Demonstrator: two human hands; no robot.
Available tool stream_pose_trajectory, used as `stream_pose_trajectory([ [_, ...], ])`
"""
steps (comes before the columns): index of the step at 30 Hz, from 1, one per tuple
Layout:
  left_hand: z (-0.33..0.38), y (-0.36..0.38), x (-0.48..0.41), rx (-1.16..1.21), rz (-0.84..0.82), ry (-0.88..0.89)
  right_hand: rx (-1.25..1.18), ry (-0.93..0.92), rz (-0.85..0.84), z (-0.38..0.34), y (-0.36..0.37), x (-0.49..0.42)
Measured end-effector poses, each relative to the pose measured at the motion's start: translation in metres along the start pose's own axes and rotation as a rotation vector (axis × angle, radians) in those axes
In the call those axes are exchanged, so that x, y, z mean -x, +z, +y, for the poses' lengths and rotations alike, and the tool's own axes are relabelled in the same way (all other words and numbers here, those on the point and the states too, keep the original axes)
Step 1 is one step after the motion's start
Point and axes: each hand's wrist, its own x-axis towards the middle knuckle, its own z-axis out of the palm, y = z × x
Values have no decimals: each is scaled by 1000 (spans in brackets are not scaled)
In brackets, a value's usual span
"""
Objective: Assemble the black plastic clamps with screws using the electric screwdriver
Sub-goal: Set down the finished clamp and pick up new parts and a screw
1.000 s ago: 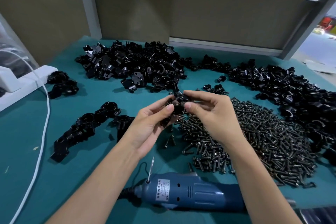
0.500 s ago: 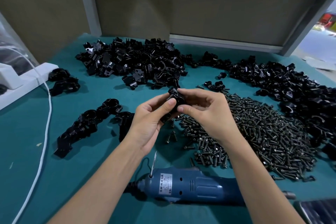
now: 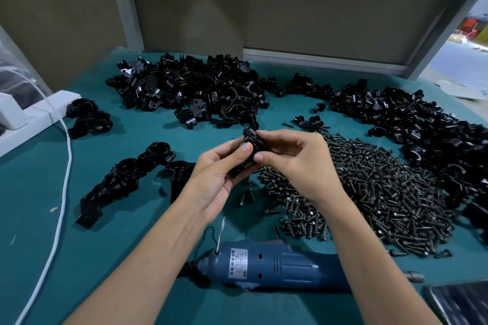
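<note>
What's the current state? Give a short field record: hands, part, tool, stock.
left hand: grips the clamp
right hand: pinches the same clamp
clamp: black, held above the table
electric screwdriver: blue, lying on table, untouched
screws: loose pile right of the hands
clamp parts: piles at back and right
white cable: along left side

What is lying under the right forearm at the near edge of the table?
The blue electric screwdriver lies on the green mat, cord end left, metal nose showing right. The right forearm covers the stretch between; the bit is not visible.
</note>
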Motion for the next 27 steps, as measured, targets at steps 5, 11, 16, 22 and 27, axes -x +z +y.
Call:
stream_pose_trajectory([
  [5, -1, -2, -1, 6, 9, 10, 3, 1, -25, 1, 1, 0],
  [11, -2, -5, -2, 35, 24, -8, -2, -15, -85, 2, -5, -4],
  [16, 3, -6, -5, 183, 78, -67, 491, 73, 259, 29, -62, -47],
  [22, 1, -8, -5, 241, 93, -113, 1114, 321, 5, 69, -90, -75],
  [27, 0, -9, -7, 226, 126, -135, 1382, 256, -75, 71, -91, -78],
])
